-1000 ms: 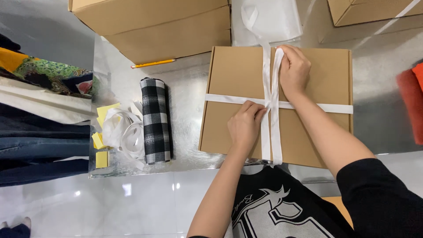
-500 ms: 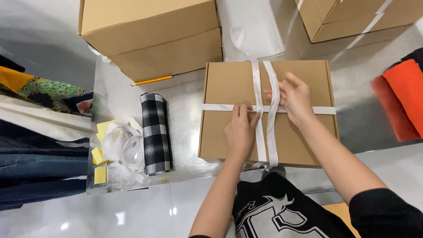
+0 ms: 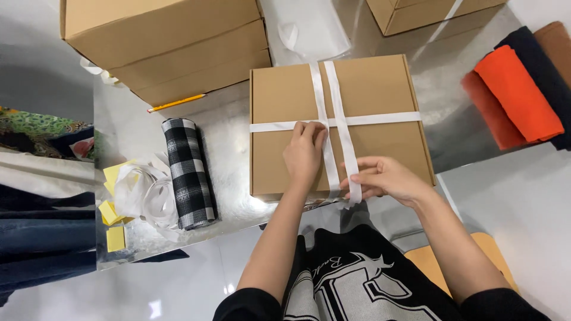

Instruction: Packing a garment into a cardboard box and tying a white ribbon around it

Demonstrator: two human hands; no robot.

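Observation:
A flat brown cardboard box (image 3: 380, 89) lies on the shiny table in front of me. White ribbon (image 3: 380, 118) crosses its lid, one band sideways and two strands running front to back. My left hand (image 3: 304, 153) presses flat on the lid where the ribbons cross. My right hand (image 3: 386, 178) pinches the end of one white strand at the box's near edge.
Large cardboard boxes (image 3: 166, 41) stand at the back left, another (image 3: 428, 15) at the back right. A rolled black-and-white checked cloth (image 3: 189, 172), loose white ribbon with yellow notes (image 3: 140, 196) and a yellow pencil (image 3: 175, 103) lie left. Orange and dark folded cloths (image 3: 517, 92) lie right.
My right hand slid from the box's middle down to its near edge, drawing the ribbon strand toward me. My left hand stayed on the crossing. The camera view shifted.

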